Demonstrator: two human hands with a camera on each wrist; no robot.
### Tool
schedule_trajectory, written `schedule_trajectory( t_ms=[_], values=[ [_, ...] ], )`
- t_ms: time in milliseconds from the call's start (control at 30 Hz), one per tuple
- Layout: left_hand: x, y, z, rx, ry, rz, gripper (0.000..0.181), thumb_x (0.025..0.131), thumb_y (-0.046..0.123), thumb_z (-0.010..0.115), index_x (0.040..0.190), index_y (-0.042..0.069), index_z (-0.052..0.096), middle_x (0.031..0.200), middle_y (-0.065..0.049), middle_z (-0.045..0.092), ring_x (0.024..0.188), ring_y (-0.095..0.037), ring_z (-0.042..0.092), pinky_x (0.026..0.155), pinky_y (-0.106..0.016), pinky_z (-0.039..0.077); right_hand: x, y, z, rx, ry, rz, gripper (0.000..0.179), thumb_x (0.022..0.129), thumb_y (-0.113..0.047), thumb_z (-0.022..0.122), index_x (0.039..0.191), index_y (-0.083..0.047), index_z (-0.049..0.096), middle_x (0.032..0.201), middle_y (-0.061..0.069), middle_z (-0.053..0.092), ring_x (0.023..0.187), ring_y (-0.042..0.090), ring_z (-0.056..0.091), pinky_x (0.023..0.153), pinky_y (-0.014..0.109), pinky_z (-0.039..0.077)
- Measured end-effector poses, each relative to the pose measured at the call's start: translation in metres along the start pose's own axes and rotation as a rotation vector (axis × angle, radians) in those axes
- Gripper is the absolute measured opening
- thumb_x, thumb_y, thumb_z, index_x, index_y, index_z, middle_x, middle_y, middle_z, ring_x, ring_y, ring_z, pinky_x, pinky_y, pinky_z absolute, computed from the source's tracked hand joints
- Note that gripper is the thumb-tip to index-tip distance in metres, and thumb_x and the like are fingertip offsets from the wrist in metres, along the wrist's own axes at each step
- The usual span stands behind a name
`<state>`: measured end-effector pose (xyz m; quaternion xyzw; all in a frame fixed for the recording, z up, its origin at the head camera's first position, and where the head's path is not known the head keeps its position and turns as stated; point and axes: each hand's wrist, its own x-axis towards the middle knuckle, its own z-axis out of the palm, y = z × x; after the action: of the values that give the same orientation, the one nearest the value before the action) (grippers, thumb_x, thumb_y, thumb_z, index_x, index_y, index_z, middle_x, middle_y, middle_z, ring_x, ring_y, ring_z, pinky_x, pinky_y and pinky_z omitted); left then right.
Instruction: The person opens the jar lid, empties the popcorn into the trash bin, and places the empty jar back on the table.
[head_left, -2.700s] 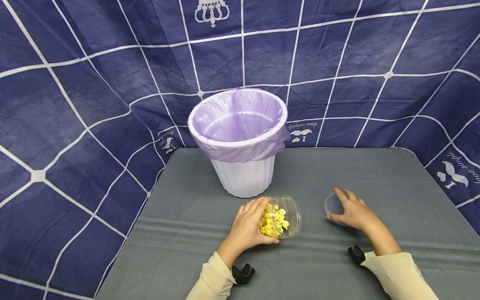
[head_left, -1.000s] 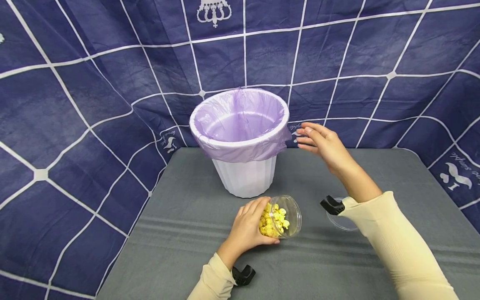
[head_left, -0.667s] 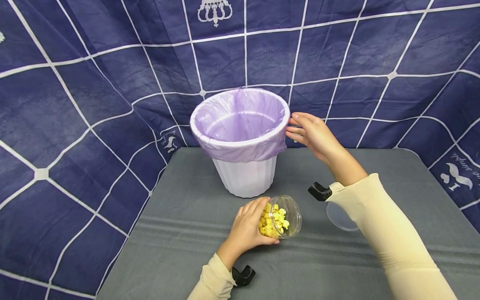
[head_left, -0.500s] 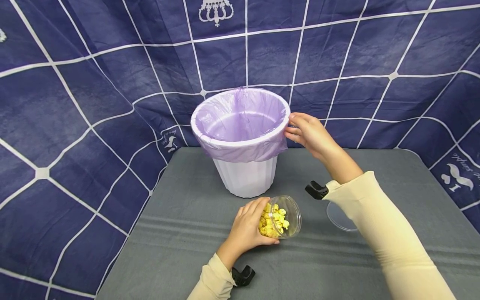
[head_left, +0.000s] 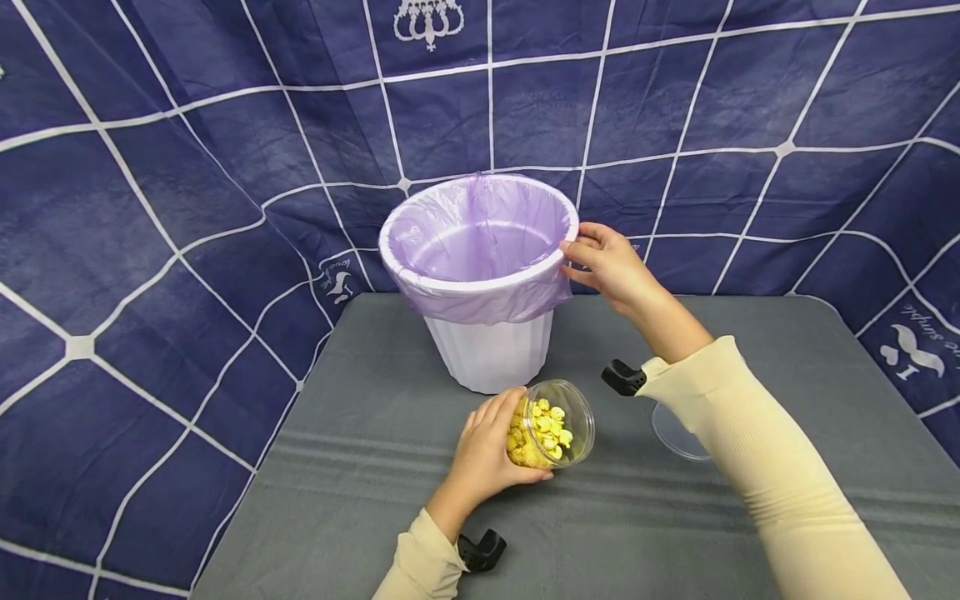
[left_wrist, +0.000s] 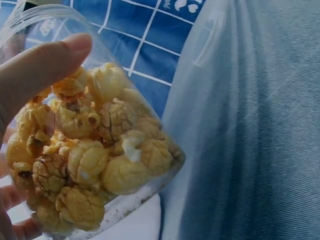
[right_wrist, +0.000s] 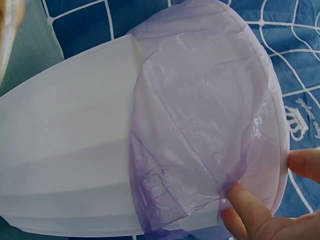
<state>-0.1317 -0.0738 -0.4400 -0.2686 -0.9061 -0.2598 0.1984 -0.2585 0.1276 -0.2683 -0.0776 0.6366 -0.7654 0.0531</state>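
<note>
Popcorn fills much of a clear plastic jar (head_left: 572, 415), which leans with its open mouth to the right. My left hand (head_left: 483, 446) grips the jar round its body, the thumb on the near side. In the left wrist view the popcorn (left_wrist: 82, 155) shows through the jar wall. My right hand (head_left: 615, 268) holds the right side of the rim of a white trash can (head_left: 491, 354), thumb at the rim and fingers against the outside. A purple trash bag (right_wrist: 192, 110) lines the can and is folded down over its rim.
A clear round lid (head_left: 673, 433) lies on the grey tabletop (head_left: 360, 467), partly hidden by the right sleeve. Behind and on both sides hangs a blue curtain (head_left: 675, 100) with white grid lines.
My right hand has left the lid on the table, risen to the trash can and taken hold of its rim. The jar in my left hand has shifted slightly left and up.
</note>
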Motion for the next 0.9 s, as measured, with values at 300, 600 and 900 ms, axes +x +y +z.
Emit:
schedule_trajectory(
  t_ms=[300,600,900],
  values=[
    [0.005,0.001,-0.022,-0.142,0.200,-0.005,0.108,0.044,0.047,0.084,0.133,0.010,0.037,0.126,-0.006,0.047,0.114,-0.022,0.044,0.091,-0.043,0.036,0.002,0.000,0.001,-0.007,-0.010,0.000,0.055,0.089,-0.001,0.049,0.135,0.010,0.021,0.132,0.029,0.033,0.103,0.020,0.049,0.085,0.032,0.043],
    [0.013,0.011,-0.059,-0.310,0.295,-0.111,0.109,0.044,0.041,0.086,0.135,0.014,0.034,0.128,-0.006,0.043,0.113,-0.021,0.040,0.089,-0.044,0.036,0.001,0.001,0.000,0.001,-0.004,-0.003,0.055,0.089,-0.001,0.050,0.134,0.011,0.021,0.132,0.030,0.032,0.098,0.016,0.051,0.085,0.032,0.044],
    [0.041,0.022,-0.118,-0.664,0.357,-0.025,0.103,0.046,0.012,0.088,0.135,0.011,0.035,0.127,-0.008,0.045,0.116,-0.024,0.041,0.099,-0.039,0.027,0.000,0.000,0.000,-0.011,0.002,-0.002,0.056,0.089,-0.002,0.050,0.135,0.010,0.020,0.131,0.028,0.034,0.099,0.017,0.051,0.088,0.035,0.041]
  ],
)
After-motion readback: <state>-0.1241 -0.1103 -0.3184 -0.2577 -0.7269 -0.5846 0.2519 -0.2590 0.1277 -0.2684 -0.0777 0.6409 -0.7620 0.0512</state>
